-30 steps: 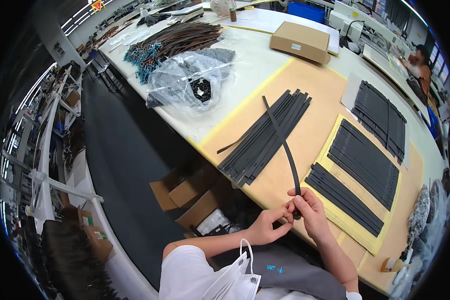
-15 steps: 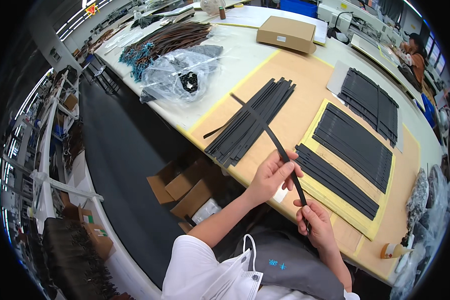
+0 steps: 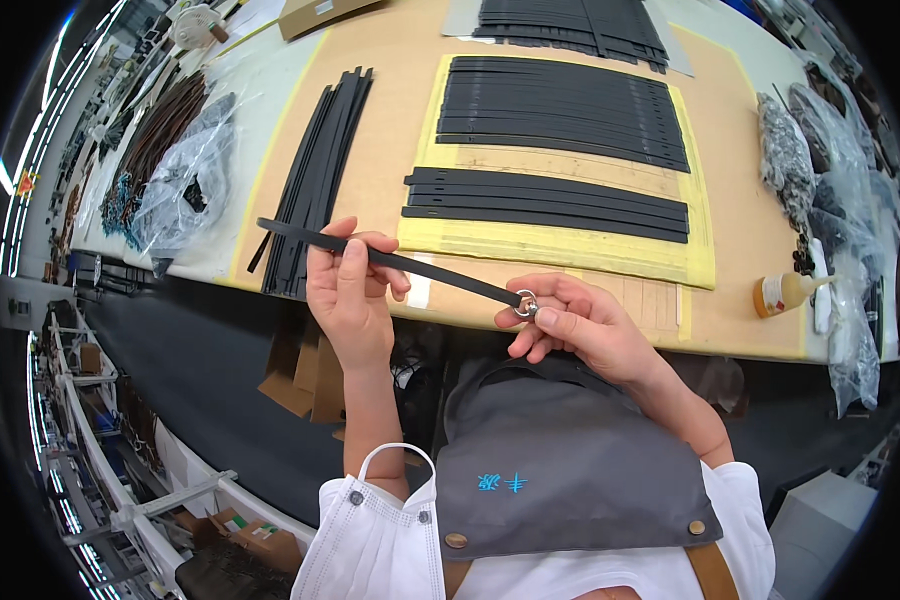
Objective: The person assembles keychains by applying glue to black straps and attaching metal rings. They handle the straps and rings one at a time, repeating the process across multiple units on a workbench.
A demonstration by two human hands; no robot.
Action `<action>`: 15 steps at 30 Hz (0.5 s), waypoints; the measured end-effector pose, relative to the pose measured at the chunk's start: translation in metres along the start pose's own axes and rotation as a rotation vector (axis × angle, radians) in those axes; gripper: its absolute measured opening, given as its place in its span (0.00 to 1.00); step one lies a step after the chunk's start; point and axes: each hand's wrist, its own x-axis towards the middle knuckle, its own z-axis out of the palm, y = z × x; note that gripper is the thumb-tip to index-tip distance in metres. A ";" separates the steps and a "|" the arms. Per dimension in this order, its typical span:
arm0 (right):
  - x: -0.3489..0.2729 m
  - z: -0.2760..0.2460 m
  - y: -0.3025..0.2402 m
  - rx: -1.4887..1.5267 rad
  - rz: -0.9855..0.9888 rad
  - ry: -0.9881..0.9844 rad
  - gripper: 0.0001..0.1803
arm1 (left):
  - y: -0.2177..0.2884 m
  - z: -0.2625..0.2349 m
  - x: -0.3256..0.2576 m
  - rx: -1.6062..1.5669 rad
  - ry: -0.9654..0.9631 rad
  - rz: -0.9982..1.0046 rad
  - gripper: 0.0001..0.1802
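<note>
In the head view, looking down, I see the person's bare left hand (image 3: pixel 352 290) and bare right hand (image 3: pixel 580 325) raised at the near edge of a large worktable topped with a tan sheet (image 3: pixel 390 90). Between them, held in the air, is a long, narrow, flat black strap (image 3: pixel 450 277). I see the left hand pinching it between thumb and fingers partway along, its other fingers loosely spread; the strap's free end sticks out leftward, passing in front of a loose pile of flat black straps (image 3: pixel 320 170). At the strap's other end is a round silver metal ring (image 3: pixel 526 303), which the right hand pinches between thumb and forefinger, the remaining fingers curled beneath. Beyond the hands, I find a short row of black straps (image 3: pixel 545 200) and a wider row of black straps (image 3: pixel 560 110) lying side by side on a yellow-edged board (image 3: pixel 700 210). To the right stands a squat amber bottle with a pale nozzle (image 3: pixel 782 293); well to the left lies a crumpled clear plastic bag (image 3: pixel 185 200). Below the hands I see a dark grey apron with blue stitching (image 3: pixel 570 480), and at lower left a white pleated face mask (image 3: pixel 375 545).
</note>
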 end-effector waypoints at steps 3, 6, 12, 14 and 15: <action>-0.013 -0.012 0.000 0.030 0.013 0.011 0.25 | -0.007 0.010 -0.012 0.013 0.032 0.008 0.13; -0.022 -0.024 0.000 0.061 0.009 0.012 0.25 | -0.009 0.020 -0.023 0.027 0.075 -0.006 0.13; -0.036 -0.037 0.006 0.045 -0.055 0.056 0.22 | -0.020 0.028 -0.037 0.018 0.064 0.008 0.13; -0.039 -0.041 0.006 0.031 -0.064 0.060 0.21 | -0.023 0.030 -0.040 0.014 0.064 0.010 0.13; -0.040 -0.042 0.006 0.028 -0.068 0.074 0.19 | -0.024 0.031 -0.041 0.010 0.061 0.011 0.13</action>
